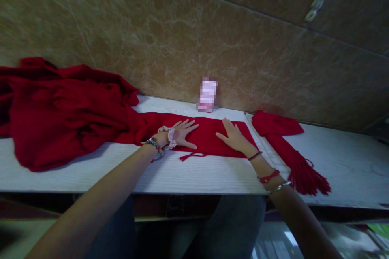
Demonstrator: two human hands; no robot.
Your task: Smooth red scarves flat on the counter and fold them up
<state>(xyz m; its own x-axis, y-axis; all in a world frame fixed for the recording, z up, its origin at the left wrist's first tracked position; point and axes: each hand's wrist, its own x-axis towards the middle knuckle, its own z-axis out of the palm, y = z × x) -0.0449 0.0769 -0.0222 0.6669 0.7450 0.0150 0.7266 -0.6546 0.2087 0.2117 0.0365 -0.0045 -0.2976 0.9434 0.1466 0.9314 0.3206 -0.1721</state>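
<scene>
A flat strip of red cloth (209, 137) lies across the bench (212, 178) at the centre of the frame, its squared end towards the right. The left hand (184, 133) rests palm down on the strip, just left of centre, with its fingers spread wide and nothing gripped. The right hand (234, 136) is also laid flat on the cloth, close to the squared end, its thumb held away from the fingers; it grips nothing either. A bare stretch of red fabric shows between the two hands, and loose red threads (191, 156) stick out past the strip's near edge, below the left hand.

Towards the left of the frame the strip runs into a large rumpled heap of red fabric (63, 113). Right of centre, apart from the strip, lies a folded red piece (278, 125) whose fringe (310, 176) fans out towards the lower right. Above the strip, at the foot of the brown marbled wall (170, 40), is a pale pink pixelated object (208, 95), too obscured to identify. A pale scrunchie (172, 137) circles the left wrist, and a silver bangle (278, 187) sits on the right forearm
</scene>
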